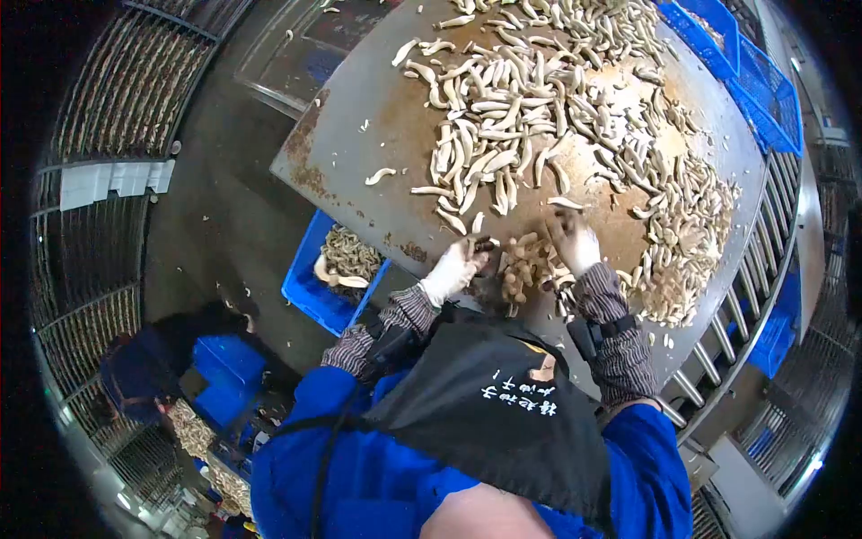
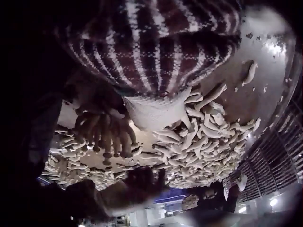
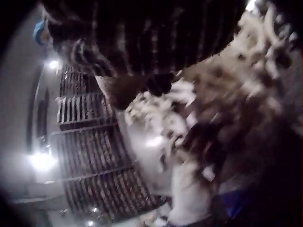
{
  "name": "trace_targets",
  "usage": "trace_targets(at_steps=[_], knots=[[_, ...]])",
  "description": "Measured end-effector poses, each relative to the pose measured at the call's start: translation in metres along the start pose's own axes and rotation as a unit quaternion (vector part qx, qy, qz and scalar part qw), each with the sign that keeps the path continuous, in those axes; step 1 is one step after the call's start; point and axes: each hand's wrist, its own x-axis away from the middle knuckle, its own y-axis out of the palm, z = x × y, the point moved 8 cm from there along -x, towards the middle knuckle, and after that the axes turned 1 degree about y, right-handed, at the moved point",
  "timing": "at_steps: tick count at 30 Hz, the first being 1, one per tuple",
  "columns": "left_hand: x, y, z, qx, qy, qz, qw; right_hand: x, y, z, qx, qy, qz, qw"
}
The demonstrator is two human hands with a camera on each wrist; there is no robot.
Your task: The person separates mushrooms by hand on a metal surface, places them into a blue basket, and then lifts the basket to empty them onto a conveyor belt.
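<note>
A clump of mushrooms is found between the two hands, just to the right of the left hand and just to the left of and nearer the body than the right hand. Its caps and stems are bunched together, some of them blurred. The clump would likely prove light, with soft, slightly springy flesh, a little slick if damp, and with caps easily bruised or snapped off. It would best be taken at the thick, joined base, with the stems supported lightly and the caps left unsqueezed.

The left hand is turned toward the clump with its fingers bent; whether anything is pinched by them cannot be told. The right hand is blurred, its fingers pointed away from the body, and its grip cannot be told either. A single pale mushroom is seen just beside the right hand's fingertips.

Beyond both hands, a broad spread of loose mushrooms is laid out on the metal counter; to the right of the right hand, a denser heap is seen. To the left of the left hand, beside the counter, a blue crate is partly filled with greyish pieces.
</note>
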Motion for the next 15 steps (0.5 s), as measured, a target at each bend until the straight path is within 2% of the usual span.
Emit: trace_targets(at_steps=[1,2,3,4,5,6,7,8,9,10,11,12,13,14,15], knots=[[-0.002,0.011,-0.006,0.023,0.036,-0.020,0.999,0.008,0.031,0.040,0.025,0.050,-0.108,0.993],[-0.005,0.023,-0.010,0.043,0.071,-0.043,0.996,0.015,0.052,0.047,-0.127,0.023,-0.142,0.981],[-0.014,0.033,-0.014,-0.011,0.092,-0.055,0.994,0.026,0.052,0.019,-0.255,0.019,-0.193,0.947],[-0.020,0.034,-0.024,-0.217,0.082,-0.058,0.971,0.038,0.052,-0.012,-0.379,0.013,-0.239,0.894],[-0.022,0.034,-0.010,-0.201,0.067,-0.001,0.977,0.035,0.053,-0.017,-0.342,0.029,-0.247,0.906],[-0.025,0.035,0.001,-0.185,0.052,0.056,0.980,0.032,0.047,-0.022,-0.311,0.004,-0.230,0.922],[-0.041,0.029,-0.024,-0.119,-0.015,0.061,0.991,0.030,0.050,-0.020,-0.390,-0.002,-0.221,0.894],[-0.033,0.042,0.008,0.048,-0.060,0.045,0.996,0.026,0.053,-0.017,-0.464,-0.009,-0.210,0.860],[-0.057,0.037,-0.020,0.103,0.002,0.049,0.993,0.019,0.048,-0.010,-0.426,-0.009,-0.179,0.887],[-0.081,0.030,-0.048,0.158,0.064,0.051,0.984,0.017,0.034,-0.007,-0.348,0.005,-0.115,0.930],[-0.051,0.062,-0.018,0.421,-0.257,-0.045,0.868,0.016,0.028,-0.004,-0.412,0.040,-0.075,0.907],[-0.076,0.083,-0.022,0.575,-0.160,-0.257,0.760,0.016,0.023,0.002,-0.473,0.073,-0.034,0.877],[-0.082,0.090,-0.025,0.640,-0.090,-0.475,0.597,0.010,0.027,0.026,-0.513,0.089,-0.003,0.854],[-0.082,0.090,-0.012,0.642,-0.087,-0.470,0.599,0.019,0.012,0.024,-0.568,0.118,0.063,0.812],[-0.084,0.090,-0.001,0.645,-0.083,-0.465,0.602,0.019,0.004,0.029,-0.528,0.155,0.068,0.832]])
